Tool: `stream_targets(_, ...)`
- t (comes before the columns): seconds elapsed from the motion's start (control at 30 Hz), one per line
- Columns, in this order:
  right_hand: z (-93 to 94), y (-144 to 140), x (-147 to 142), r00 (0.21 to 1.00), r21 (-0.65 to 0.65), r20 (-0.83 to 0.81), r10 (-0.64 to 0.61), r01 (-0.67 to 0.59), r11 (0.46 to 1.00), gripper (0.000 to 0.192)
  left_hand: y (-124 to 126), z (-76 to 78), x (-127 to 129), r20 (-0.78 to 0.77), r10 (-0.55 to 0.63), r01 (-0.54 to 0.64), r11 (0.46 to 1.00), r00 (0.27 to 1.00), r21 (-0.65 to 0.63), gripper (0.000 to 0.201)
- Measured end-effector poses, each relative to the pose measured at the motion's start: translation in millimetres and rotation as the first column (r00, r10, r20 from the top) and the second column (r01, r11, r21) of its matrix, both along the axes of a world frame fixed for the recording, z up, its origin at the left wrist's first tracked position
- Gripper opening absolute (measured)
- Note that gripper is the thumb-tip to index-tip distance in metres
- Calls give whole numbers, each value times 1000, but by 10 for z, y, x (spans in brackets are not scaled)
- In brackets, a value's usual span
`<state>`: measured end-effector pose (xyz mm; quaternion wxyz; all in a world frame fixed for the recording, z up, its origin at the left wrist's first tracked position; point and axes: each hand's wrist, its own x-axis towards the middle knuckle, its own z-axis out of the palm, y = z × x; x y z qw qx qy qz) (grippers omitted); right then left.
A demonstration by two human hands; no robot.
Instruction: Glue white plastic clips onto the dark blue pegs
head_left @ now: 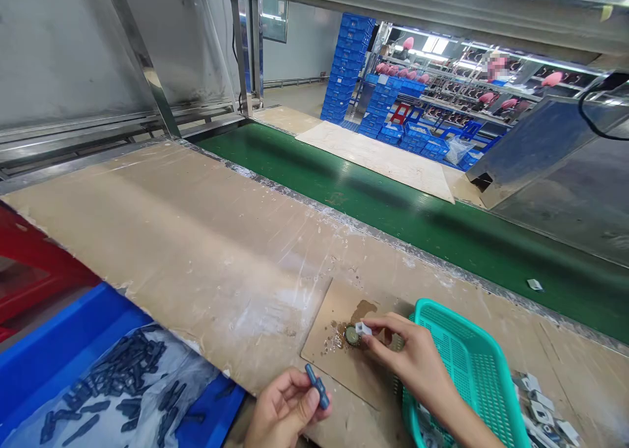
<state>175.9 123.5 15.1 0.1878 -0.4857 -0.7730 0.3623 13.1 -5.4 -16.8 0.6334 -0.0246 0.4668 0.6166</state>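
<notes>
My left hand [289,405] is closed around a dark blue stepped plastic pin [317,386], held between thumb and fingers near the table's front edge. In a pinch, my right hand [410,346] has a small white square hollow piece [362,329]. That piece is right at a small round dish [352,335] with yellowish contents; whether they touch I cannot tell. The dish stands on a cardboard sheet [324,346] with wet spots and a brown stain. Under my right forearm is a teal mesh basket [464,343], partly hidden.
To the left, a blue bin [93,310] holds many dark pins [132,363] on clear plastic. Several white pieces [543,405] lie right of the basket. A green conveyor belt [344,183] crosses behind, carrying one white piece [534,285]. Metal panels and blue crates [346,68] stand farther off.
</notes>
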Motion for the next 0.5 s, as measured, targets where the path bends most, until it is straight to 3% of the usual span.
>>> stream_targets(0.1,157,-17,23,979,-238,-167,-120,78,968,28,104,13,115,-36,38,-37,998,999,41,37)
stream_targets(0.2,282,-86,40,953,-412,-257,-159,41,910,29,217,72,234,-45,59,-56,996,997,63,37)
stream_targets(0.5,370,-261,90,956,-374,-260,-139,33,927,22,343,256,424,-5,33,-33,997,999,77,40)
